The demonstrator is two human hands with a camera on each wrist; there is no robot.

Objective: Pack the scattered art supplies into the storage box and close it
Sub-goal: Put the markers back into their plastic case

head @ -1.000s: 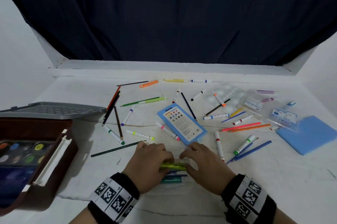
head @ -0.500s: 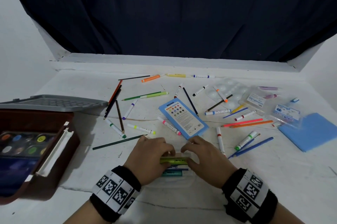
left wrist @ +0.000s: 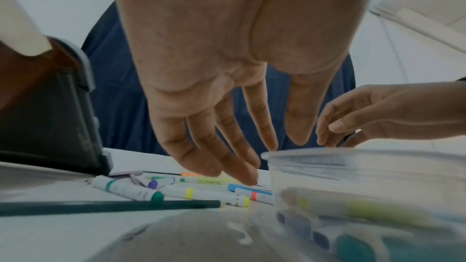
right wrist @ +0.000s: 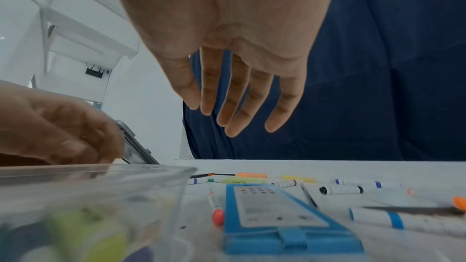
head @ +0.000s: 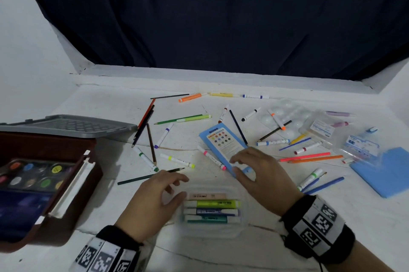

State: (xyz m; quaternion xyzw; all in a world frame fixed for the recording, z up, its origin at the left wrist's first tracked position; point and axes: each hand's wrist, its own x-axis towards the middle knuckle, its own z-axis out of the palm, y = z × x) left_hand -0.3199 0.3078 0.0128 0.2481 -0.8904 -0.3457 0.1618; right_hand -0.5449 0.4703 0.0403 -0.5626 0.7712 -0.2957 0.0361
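Art supplies lie strewn across the white desk (head: 276, 249), and both hands are hovering over a clear plastic tub (head: 212, 233) near the front edge. Inside it, four highlighters (head: 212, 209) lie side by side: peach, yellow, purple, teal. The left hand (head: 152, 201) hangs just left of the tub, fingers loose and spread, gripping nothing; from the left wrist view the fingertips (left wrist: 242, 174) point down toward the markers on the desk, clear of the tub's rim. The right hand (head: 263, 181) floats above the tub's far right corner, fingers straight and relaxed, nothing in it, and it covers the near end of the blue colour-pencil case (head: 223, 143). Whether it touches the case is hard to say from the head view; the right wrist view shows the fingers (right wrist: 242, 111) up in the air. At the left edge sits the brown storage box (head: 73, 212), lid (head: 66, 125) swung up and open, with a watercolour palette (head: 33, 176) inside. Between box and case lie a green-capped marker (head: 146, 159), a yellow-capped marker (head: 177, 160) and a dark green pencil (head: 150, 176), the pencil just beyond the left hand. A pink-capped marker (head: 211, 157) rests against the case's left side. Toward the back edge sit an orange marker (head: 190, 97) and a yellow one (head: 221, 95). On the right side there's a clear paint-mixing tray (head: 285, 116), small clear packets (head: 360, 143) and a blue cloth (head: 385, 172) at the right edge.
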